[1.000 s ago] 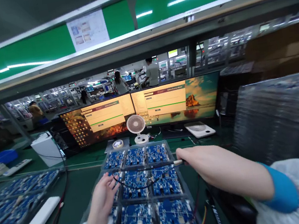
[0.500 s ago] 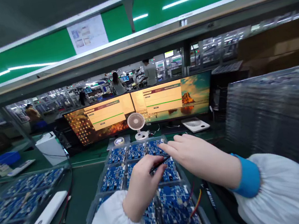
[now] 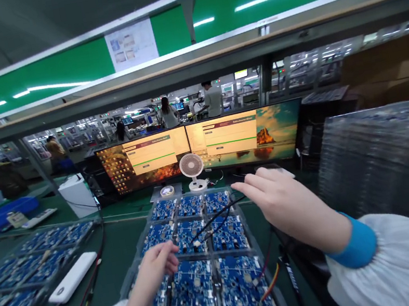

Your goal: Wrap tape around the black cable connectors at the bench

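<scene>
hands parted since earlier; right hand [image 3: 284, 202] pinches black cable [image 3: 216, 219]; left hand [image 3: 157, 267] loose on circuit boards [image 3: 195, 281].

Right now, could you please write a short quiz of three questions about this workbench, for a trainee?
1. True or false: the left hand rests on the clear tray of blue circuit boards.
2. Which thing stands between the two wide monitors? A) small white desk fan B) red mug C) yellow lamp
3. Fill in: the thin black cable runs from the boards up to the ____ hand.

Key: 1 true; 2 A; 3 right.
</scene>
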`<state>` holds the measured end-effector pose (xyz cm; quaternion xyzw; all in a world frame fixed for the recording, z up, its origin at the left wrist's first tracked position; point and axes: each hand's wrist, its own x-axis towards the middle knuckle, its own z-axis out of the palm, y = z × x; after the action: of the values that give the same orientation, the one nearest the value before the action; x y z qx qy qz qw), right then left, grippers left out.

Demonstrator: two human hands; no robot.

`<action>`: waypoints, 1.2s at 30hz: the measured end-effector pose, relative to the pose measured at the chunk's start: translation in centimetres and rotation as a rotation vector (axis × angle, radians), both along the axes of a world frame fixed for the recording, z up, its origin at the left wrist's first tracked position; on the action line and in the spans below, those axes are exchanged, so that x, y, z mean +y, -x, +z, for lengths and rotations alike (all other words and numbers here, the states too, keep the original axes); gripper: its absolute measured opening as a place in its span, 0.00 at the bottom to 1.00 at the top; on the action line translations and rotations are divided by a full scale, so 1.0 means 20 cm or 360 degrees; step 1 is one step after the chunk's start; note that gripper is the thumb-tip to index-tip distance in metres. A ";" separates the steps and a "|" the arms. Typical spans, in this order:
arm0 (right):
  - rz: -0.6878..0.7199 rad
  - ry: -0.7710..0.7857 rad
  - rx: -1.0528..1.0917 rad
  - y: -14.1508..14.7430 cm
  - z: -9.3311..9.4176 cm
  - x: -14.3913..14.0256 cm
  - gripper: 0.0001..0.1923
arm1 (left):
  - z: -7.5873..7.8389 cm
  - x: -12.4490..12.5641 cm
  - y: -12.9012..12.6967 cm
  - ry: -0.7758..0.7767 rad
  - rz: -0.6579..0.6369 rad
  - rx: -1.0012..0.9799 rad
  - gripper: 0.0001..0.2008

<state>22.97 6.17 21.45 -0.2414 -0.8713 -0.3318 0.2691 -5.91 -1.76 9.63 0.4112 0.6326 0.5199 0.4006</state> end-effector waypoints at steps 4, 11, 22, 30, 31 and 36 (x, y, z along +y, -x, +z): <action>0.0226 -0.0127 0.0168 -0.03 0.00 -0.09 0.18 | -0.14 0.04 0.03 0.0284 0.0005 -0.0552 0.21; 0.0633 -0.0208 0.0236 -0.15 -0.26 -0.22 0.21 | -0.06 0.21 -0.01 0.0002 0.0122 -0.1061 0.06; 0.0104 -0.0079 0.0241 -0.18 -0.67 0.04 0.32 | 0.49 0.22 0.15 -0.0541 -0.0179 -0.1040 0.19; -0.0249 0.0080 0.0249 -0.02 -0.81 0.08 0.38 | 0.61 0.22 0.08 -0.0636 -0.0328 -0.0894 0.26; -0.0267 0.0111 0.0244 -0.01 -0.83 0.08 0.39 | 0.61 0.22 0.07 -0.0641 -0.0351 -0.0856 0.27; -0.0127 0.0488 0.0294 0.05 -0.92 0.08 0.38 | 0.63 0.23 0.05 -0.0642 -0.0384 -0.0737 0.27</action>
<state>22.01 7.80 3.02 -0.3434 -0.8731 -0.1818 0.2946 -6.82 2.87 22.22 0.4252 0.3557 0.6630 0.5030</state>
